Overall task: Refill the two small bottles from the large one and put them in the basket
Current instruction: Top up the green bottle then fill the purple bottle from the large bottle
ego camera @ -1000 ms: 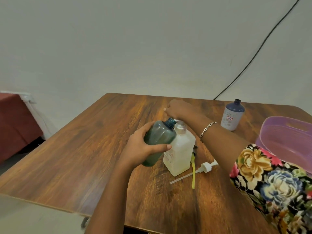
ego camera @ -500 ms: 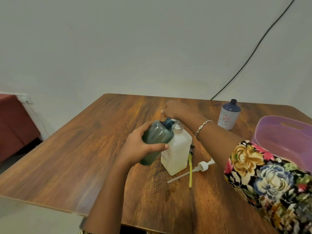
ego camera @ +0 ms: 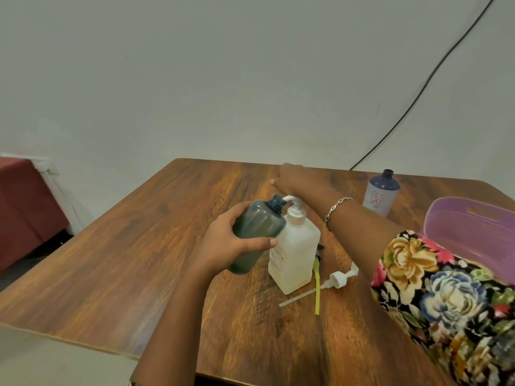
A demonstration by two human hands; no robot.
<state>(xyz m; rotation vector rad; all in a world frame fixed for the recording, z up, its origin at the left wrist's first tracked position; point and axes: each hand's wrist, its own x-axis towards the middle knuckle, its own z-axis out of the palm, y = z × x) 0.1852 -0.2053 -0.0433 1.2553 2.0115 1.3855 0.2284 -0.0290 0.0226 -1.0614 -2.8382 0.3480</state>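
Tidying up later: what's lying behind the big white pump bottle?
A yellow strip and a dark object poke out behind the white pump bottle; the bottle hides most of the dark object.

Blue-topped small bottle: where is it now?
Head view: the blue-topped bottle stands upright near the far right corner of the table, just left of the purple basket and apart from it.

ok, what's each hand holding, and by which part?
Left hand grips the tilted teal bottle round its body. Right hand sits over the pump head of the white bottle; a hold cannot be told.
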